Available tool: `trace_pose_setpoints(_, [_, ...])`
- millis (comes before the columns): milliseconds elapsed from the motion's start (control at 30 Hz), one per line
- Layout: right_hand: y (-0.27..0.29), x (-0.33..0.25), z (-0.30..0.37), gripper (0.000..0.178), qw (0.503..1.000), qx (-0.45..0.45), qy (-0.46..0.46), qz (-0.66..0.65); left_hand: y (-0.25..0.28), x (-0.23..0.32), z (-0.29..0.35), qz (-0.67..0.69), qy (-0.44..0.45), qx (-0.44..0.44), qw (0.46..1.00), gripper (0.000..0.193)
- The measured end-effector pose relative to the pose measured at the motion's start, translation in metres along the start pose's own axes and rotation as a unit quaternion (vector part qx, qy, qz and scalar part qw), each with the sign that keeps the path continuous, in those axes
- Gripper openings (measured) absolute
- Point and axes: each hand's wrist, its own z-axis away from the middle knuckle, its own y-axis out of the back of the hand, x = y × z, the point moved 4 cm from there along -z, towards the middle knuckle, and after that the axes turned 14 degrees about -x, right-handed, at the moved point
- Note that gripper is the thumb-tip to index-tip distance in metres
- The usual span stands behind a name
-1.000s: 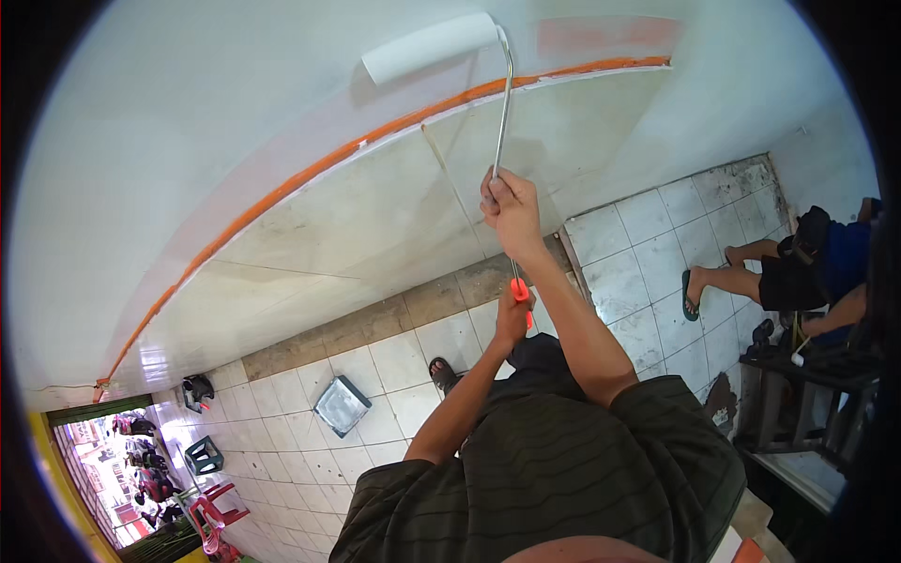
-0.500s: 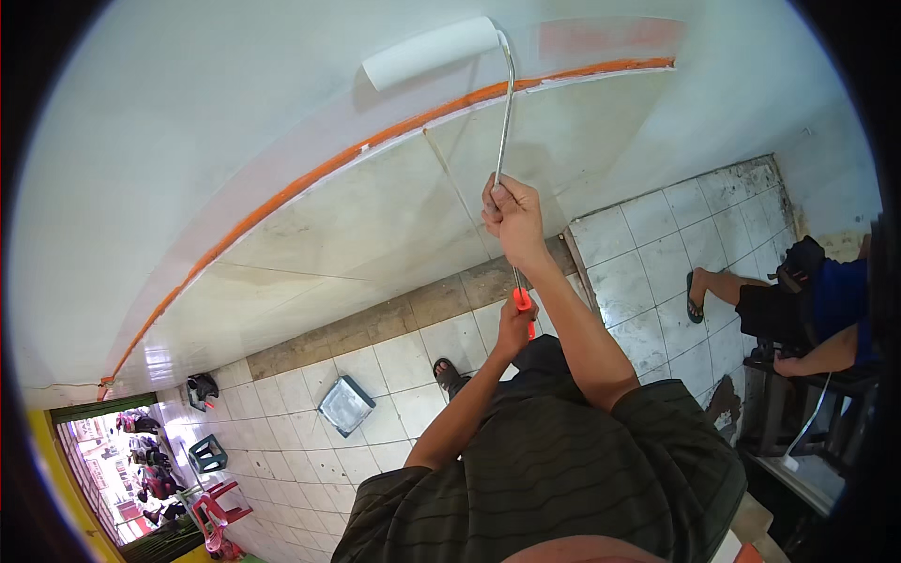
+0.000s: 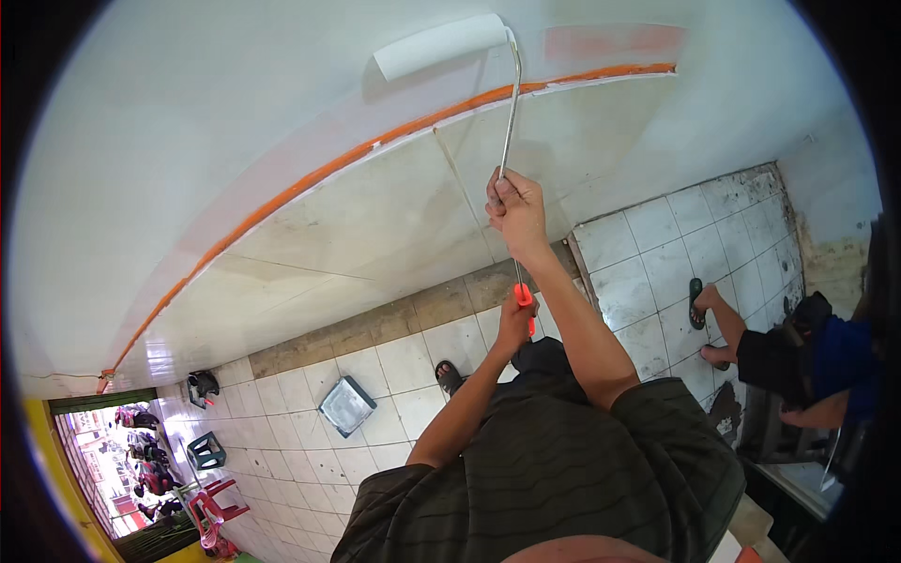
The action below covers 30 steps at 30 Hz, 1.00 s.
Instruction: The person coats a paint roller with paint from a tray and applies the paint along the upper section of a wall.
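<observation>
A paint roller with a white sleeve (image 3: pixel 441 45) lies against the pale wall, just above an orange strip (image 3: pixel 375 143). Its bent metal rod (image 3: pixel 512 113) runs down across the strip toward me. Partway along that rod my right hand (image 3: pixel 518 208) is closed, fingers wrapped round it. Lower down, my left hand (image 3: pixel 514 324) grips the orange handle (image 3: pixel 524 296), which is partly hidden by the fingers. Below the strip, the wall (image 3: pixel 328 225) is a duller beige with thin lines across it.
A paint tray (image 3: pixel 347 406) rests on the white tiled floor, left of my sandalled foot (image 3: pixel 449 375). Farther left are a dark stool (image 3: pixel 207 451) and a red chair (image 3: pixel 216 502) near a bright opening. Another person (image 3: pixel 788 361) is at the right, beside dark furniture.
The roller has shifted slightly up the wall, with both hands keeping their grips. My view has moved a little. At the right, the other person's legs have moved and a second foot now shows.
</observation>
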Motion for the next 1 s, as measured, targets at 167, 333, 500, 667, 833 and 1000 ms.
trace_pose_setpoints(167, [0.012,0.032,0.03,0.027,0.995,0.068,-0.071,0.034,-0.016,-0.038,0.033,0.012,0.071,0.011,0.997,0.009])
trace_pose_setpoints(333, [0.018,0.04,0.03,0.025,0.992,0.09,-0.09,0.009,-0.014,-0.039,0.032,0.073,0.094,0.016,0.993,0.011])
trace_pose_setpoints(500, [-0.004,-0.025,-0.002,0.028,0.997,0.025,0.029,0.066,-0.012,0.036,-0.018,-0.076,-0.025,-0.018,0.997,0.013])
trace_pose_setpoints(667, [0.013,-0.064,0.007,0.03,0.995,0.044,0.056,0.067,-0.047,0.053,-0.032,-0.13,-0.094,-0.036,0.986,0.02])
trace_pose_setpoints(833, [0.064,-0.039,0.043,0.028,0.994,0.095,0.003,0.052,-0.082,-0.012,-0.012,-0.111,0.004,-0.057,0.992,0.013])
trace_pose_setpoints(1000, [0.098,-0.011,0.054,0.027,0.992,0.111,-0.045,0.031,-0.099,-0.061,-0.008,0.07,0.054,-0.061,0.994,0.009])
